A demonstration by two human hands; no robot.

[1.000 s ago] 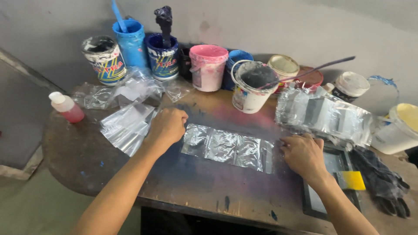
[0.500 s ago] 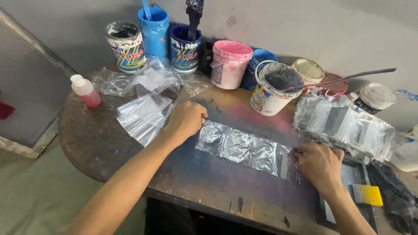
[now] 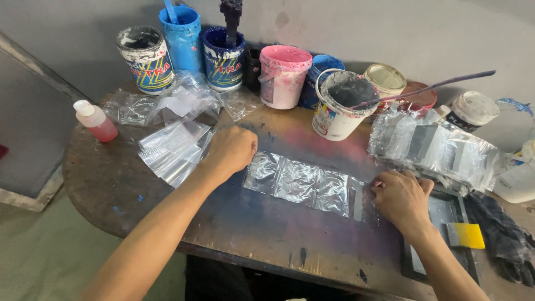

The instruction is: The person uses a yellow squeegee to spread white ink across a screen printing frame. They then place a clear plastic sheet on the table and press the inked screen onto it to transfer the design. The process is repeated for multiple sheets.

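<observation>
**Both hands pinning clear bag flat on table**

Now: clear bag (image 3: 305,183) flat on stained table (image 3: 100,184), mid-surface, lying long side left to right. Left hand (image 3: 231,151) curled into loose fist, knuckles down at bag's left end; fingertips hidden, so can't tell if pinching the edge or just pressing. Right hand (image 3: 402,196) palm down, fingers bent, tips on bag's right end near the open flap; pressing, not wrapped around anything.

Around:
- Bag stack (image 3: 174,148) just left of left hand, touching or nearly so.
- More loose bags (image 3: 181,100) behind that, near the cans.
- Pink bottle (image 3: 95,120) upright, far left of table.
- Paint cans along the wall: white can (image 3: 146,60), blue tub (image 3: 182,34), dark blue can (image 3: 225,59), pink tub (image 3: 283,76), white bucket (image 3: 339,106) with stick (image 3: 440,86) resting across.
- Printed bag pile (image 3: 434,146) right of bucket, just behind right hand.
- Yellow squeegee (image 3: 467,235) on dark frame (image 3: 446,209), right of right wrist.
- Black gloves (image 3: 501,237) far right.
</observation>
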